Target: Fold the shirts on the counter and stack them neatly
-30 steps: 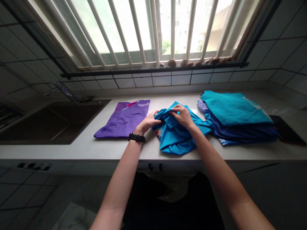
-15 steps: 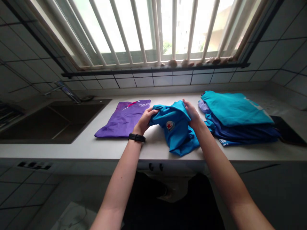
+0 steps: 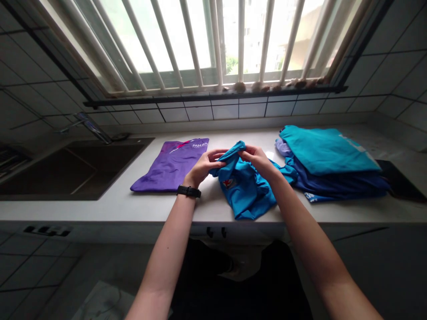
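Observation:
A crumpled blue shirt (image 3: 247,189) with a small round badge lies bunched on the white countertop (image 3: 160,206) in front of me. My left hand (image 3: 203,169), with a black watch on its wrist, pinches the shirt's top edge from the left. My right hand (image 3: 255,159) grips the same edge from the right, and the two hands are close together. A folded purple shirt (image 3: 173,164) lies flat to the left of my left hand. A stack of folded teal and dark blue shirts (image 3: 328,162) sits to the right of my right hand.
A dark sink (image 3: 70,169) with a tap (image 3: 93,129) is set into the counter at the left. A barred window (image 3: 216,44) runs along the tiled wall behind. A black mat (image 3: 402,180) lies at the far right under the stack.
My hands had spread apart and lifted the blue shirt's top edge, showing its badge. Now they have come back together, and the cloth is bunched between them again.

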Demonstrator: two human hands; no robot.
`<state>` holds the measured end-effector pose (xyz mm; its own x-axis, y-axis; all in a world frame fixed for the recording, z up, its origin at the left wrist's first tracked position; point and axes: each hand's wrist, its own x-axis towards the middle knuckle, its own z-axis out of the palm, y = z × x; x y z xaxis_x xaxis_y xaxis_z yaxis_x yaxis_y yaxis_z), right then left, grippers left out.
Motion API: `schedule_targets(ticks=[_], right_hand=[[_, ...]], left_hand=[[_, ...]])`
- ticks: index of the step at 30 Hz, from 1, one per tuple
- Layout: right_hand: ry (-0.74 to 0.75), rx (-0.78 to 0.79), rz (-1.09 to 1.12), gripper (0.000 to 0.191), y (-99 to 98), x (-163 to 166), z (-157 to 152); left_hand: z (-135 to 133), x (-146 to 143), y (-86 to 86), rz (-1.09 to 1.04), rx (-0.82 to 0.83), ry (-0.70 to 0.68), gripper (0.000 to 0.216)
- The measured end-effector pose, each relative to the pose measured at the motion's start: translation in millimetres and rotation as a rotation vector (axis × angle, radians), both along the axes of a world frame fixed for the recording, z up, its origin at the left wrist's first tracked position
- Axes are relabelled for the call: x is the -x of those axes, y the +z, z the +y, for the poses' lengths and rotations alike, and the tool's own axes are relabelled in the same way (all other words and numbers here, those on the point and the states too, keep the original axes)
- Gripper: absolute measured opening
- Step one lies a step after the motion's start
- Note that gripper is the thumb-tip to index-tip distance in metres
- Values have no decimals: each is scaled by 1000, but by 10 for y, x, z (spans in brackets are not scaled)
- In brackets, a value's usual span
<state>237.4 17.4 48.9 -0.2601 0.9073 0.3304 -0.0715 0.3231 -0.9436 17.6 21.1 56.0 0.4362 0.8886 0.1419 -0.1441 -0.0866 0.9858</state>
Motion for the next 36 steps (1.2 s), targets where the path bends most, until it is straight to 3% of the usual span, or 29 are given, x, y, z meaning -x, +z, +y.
schedule_targets(ticks=[6, 11, 18, 24, 28, 31, 34, 36], right_hand=[[-13, 89, 301, 44, 82, -29, -35], [-165, 80, 479, 50, 120, -115, 38], [-381, 121, 509, 45, -40, -161, 233], [-297, 249, 425, 38, -2, -130, 137], [-310, 184, 379, 42, -14, -158, 182], [-501, 29, 303, 49, -107, -285, 321], [-862, -125, 98, 51, -196, -454, 429], [-1051, -191, -64, 49, -203, -515, 423]], left_hand=[[67, -48, -103, 125, -58, 6, 39], [195, -83, -200, 129, -68, 239, 22], [229, -87, -159, -150, -249, 411, 8], [310, -48, -134, -452, -261, 664, 16], [381, 1, -170, -396, -297, 856, 24], [355, 2, -183, -205, -177, 709, 28], [259, -12, -166, 80, -15, 347, 33], [186, -23, -147, 193, -7, 150, 38]])
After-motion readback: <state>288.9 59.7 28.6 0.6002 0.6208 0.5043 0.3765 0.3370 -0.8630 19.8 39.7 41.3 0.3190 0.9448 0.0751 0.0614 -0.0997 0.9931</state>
